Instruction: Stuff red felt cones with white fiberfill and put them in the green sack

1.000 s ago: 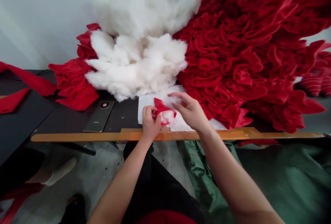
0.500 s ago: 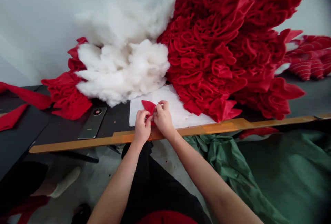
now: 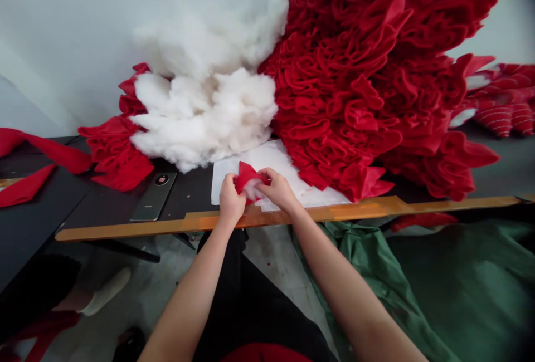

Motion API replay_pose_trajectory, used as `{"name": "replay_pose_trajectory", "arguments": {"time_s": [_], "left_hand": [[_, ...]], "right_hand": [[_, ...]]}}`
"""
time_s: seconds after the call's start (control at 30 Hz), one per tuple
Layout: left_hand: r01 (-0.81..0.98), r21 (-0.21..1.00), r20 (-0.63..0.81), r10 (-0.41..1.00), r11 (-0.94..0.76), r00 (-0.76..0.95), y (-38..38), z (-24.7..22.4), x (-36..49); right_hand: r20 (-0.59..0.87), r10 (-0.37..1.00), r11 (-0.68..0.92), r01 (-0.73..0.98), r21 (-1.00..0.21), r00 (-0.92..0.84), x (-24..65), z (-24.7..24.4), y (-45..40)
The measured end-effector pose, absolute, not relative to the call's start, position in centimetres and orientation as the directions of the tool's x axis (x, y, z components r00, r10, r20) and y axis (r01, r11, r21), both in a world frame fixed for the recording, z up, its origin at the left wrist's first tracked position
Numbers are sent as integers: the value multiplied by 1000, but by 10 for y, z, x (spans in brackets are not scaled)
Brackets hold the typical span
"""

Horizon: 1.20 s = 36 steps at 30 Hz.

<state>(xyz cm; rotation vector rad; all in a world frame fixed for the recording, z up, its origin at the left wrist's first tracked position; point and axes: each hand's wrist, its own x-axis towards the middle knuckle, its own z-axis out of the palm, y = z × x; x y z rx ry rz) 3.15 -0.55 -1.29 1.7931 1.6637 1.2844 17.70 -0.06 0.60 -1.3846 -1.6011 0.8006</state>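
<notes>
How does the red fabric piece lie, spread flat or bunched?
Bunched: the red fabric gathers between the left hand and right hand, with white stuffing showing in its fold.

**Scarlet and White Above Dark Table**

A small scarlet felt scrap (image 3: pixel 246 175) showed white fibre in its fold. Behind it rose a crimson ruffled felt mound (image 3: pixel 346 83) beside a creamy-white cotton wadding heap (image 3: pixel 204 122). A white paper sheet (image 3: pixel 276 156) lay on a black tabletop (image 3: pixel 104 211) edged by an orange wooden strip (image 3: pixel 267 217). At far right, red ruffles (image 3: pixel 499 120) carried white stripes; below lay dull green cloth (image 3: pixel 460 278).
</notes>
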Motion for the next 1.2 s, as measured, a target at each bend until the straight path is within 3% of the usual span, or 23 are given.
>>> {"name": "replay_pose_trajectory", "arguments": {"time_s": [0.17, 0.23, 0.43, 0.53, 0.63, 0.73, 0.8, 0.87, 0.93, 1.07, 1.13, 1.2], "left_hand": [[732, 653, 474, 859, -195, -194, -6, -7, 30], [746, 646, 462, 861, -163, -211, -5, -7, 28], [716, 657, 458, 879, -235, -132, -2, -14, 26], [684, 652, 487, 872, -326, -49, 1, -15, 27], [642, 676, 523, 849, -363, -72, 5, -15, 27], [476, 815, 477, 848, -329, -231, 5, -16, 28], [232, 933, 341, 885, -276, -316, 1, -17, 31], [-11, 975, 207, 921, -223, -330, -4, -19, 34], [-113, 971, 160, 928, -208, -336, -8, -18, 36], [12, 963, 253, 889, -269, -383, -8, -11, 33], [76, 953, 302, 894, -294, -331, -6, -8, 31], [114, 942, 336, 904, -317, -264, -5, -6, 32]], "right_hand": [[178, 954, 53, 448, -892, 241, 158, -5, -8], [183, 959, 71, 438, -896, 218, 156, -10, -11], [392, 918, 365, 500, -785, -56, 164, -8, -4], [375, 927, 306, 601, -739, -11, 163, -5, 4], [347, 931, 208, 613, -762, 114, 159, -7, 7], [320, 926, 157, 565, -810, 201, 155, -10, 4], [266, 933, 108, 518, -848, 241, 154, -10, 1], [205, 948, 72, 464, -883, 242, 154, -8, -3], [167, 974, 92, 400, -912, 156, 158, -3, -8], [186, 979, 201, 228, -953, -86, 169, 8, -12], [247, 965, 260, 184, -948, -91, 173, 12, -10], [310, 949, 315, 255, -914, -59, 173, 14, -6]]}}
